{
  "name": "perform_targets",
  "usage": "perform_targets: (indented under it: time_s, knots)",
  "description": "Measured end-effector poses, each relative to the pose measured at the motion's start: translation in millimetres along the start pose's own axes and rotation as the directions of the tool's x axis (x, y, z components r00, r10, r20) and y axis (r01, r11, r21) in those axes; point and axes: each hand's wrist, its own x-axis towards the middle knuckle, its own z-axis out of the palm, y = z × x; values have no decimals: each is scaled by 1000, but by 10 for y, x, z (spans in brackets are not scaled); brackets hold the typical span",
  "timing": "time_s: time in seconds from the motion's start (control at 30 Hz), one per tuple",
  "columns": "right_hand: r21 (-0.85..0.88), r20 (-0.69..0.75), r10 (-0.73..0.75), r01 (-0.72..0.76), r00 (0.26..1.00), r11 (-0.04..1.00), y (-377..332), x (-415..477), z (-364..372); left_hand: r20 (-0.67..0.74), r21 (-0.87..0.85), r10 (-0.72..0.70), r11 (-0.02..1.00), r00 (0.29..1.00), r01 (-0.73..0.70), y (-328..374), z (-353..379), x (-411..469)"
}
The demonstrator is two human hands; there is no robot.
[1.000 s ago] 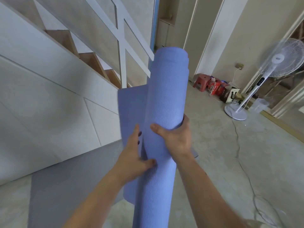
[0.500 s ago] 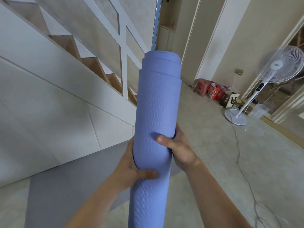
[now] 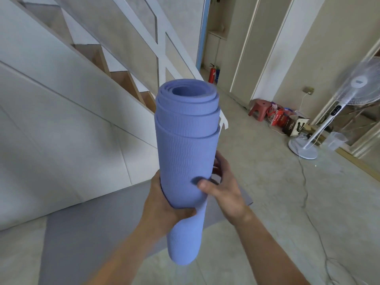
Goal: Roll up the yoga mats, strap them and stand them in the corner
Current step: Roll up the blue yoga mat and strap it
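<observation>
The person is holding a rolled blue yoga mat (image 3: 185,157) upright in front of the body, clear of the floor. It is hanging above a grey mat (image 3: 92,223) that is lying flat beside the staircase (image 3: 115,79). The left hand (image 3: 162,206) is wrapping the lower part of the roll, its thumb curling across the front. The right hand (image 3: 226,192) is gripping slightly higher on the other side, its thumb (image 3: 202,184) pressing into the front face and its fingers reaching round behind. Both hands are closing on the mat and holding nothing else.

The step in hand appears to be tightening and squaring the roll before strapping. At the top end the coils are sitting at stepped heights, the inner ones rising above the outer wrap, so the roll is telescoping. To do this well, the person should probably be twisting the hands against each other to take up slack. At the same time the raised inner coils need pushing down until the ends come flush. The outer free edge seems to be lying near the right thumb, which should be pinning it.

No strap is showing, so one hand will likely have to let go to fetch one. The other must then be squeezing firmly enough that the foam does not spring open. A cable (image 3: 305,190) is trailing across the floor from the standing fan (image 3: 357,83), worth stepping round.
</observation>
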Motion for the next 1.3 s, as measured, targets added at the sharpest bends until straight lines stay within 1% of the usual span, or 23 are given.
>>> perform_targets:
  time_s: [0.07, 0.13, 0.23, 0.27, 0.33, 0.37, 0.4, 0.43, 0.47, 0.5, 0.53, 0.63, 0.7, 0.73, 0.8, 0.83, 0.87, 0.93, 1.0, 1.07, 1.17, 1.23, 1.3]
  knots:
    - [35, 162, -47, 42, 986, 999, -70, 86, -177, 118, 16, -25, 1000, 993, 23, -41, -77, 28]
    - [65, 255, -85, 70, 963, 995, -136, 128, -215, 244, 51, -52, 998, 968, 40, -14, -121, 94]
    - [56, 244, -92, 80, 966, 995, -95, 137, -173, 360, 129, -66, 991, 931, 20, 26, -203, 198]
    - [40, 211, -94, 88, 973, 995, -41, 130, -139, 359, 183, -102, 982, 928, 37, 60, -209, 223]
    - [-22, 122, -83, 86, 989, 996, 95, 107, -79, 279, 330, -176, 941, 944, 78, 171, -213, 217]
    - [-52, 87, -67, 71, 994, 996, 165, 100, -63, 224, 295, -194, 948, 955, 124, 211, -246, 201]
    - [-77, 70, -51, 57, 996, 995, 228, 90, -55, 142, 179, -218, 965, 966, 191, 306, -303, 206]
    - [-102, 60, -36, 42, 998, 994, 301, 86, -59, 66, -12, -257, 966, 964, 258, 453, -375, 216]
    - [-145, 54, -15, 23, 998, 989, 368, 80, -63, 34, -213, -306, 928, 952, 306, 600, -461, 228]
    - [-201, 51, 4, 6, 999, 979, 434, 74, -62, 36, -354, -319, 882, 947, 311, 762, -537, 235]
    - [-257, 56, 15, 0, 998, 966, 497, 58, -51, 56, -384, -304, 873, 951, 301, 933, -587, 229]
    - [-342, 108, 82, -41, 991, 939, 687, 48, -11, 119, -37, -278, 958, 953, 284, 1074, -435, 248]
    - [-351, 239, 178, -86, 954, 933, 810, 106, -117, 19, 100, -308, 947, 951, 305, 867, -251, 282]
    - [-322, 344, 238, -124, 908, 939, 837, 135, -201, -23, 142, -320, 937, 947, 320, 662, -181, 295]
    - [-142, 512, 327, -297, 794, 944, 883, 194, -371, -28, 216, -335, 918, 942, 333, 247, -14, 269]
    - [-61, 498, 381, -407, 779, 911, 923, 237, -422, -20, 245, -335, 912, 942, 330, 68, 86, 242]
    - [-40, 454, 444, -481, 772, 876, 923, 270, -430, -7, 255, -331, 912, 944, 322, -72, 201, 210]
    - [-156, 316, 533, -511, 785, 845, 1048, 376, -395, 47, 286, -305, 916, 951, 280, -317, 448, 173]
    - [-272, 215, 547, -488, 809, 829, 1316, 456, -412, 106, 344, -272, 912, 956, 222, -573, 686, 201]
    - [-274, 198, 572, -516, 796, 812, 1642, 495, -506, 156, 383, -277, 902, 948, 201, -874, 884, 290]
    - [-184, 156, 639, -613, 753, 768, 2147, 516, -729, 193, 399, -316, 890, 929, 220, -1407, 1214, 442]
    - [-145, 148, 641, -625, 753, 767, 2519, 535, -875, 228, 402, -331, 889, 916, 221, -1767, 1462, 547]
    - [-150, 133, 677, -660, 724, 736, 2954, 498, -1024, 277, 427, -355, 878, 893, 217, -2152, 1704, 624]
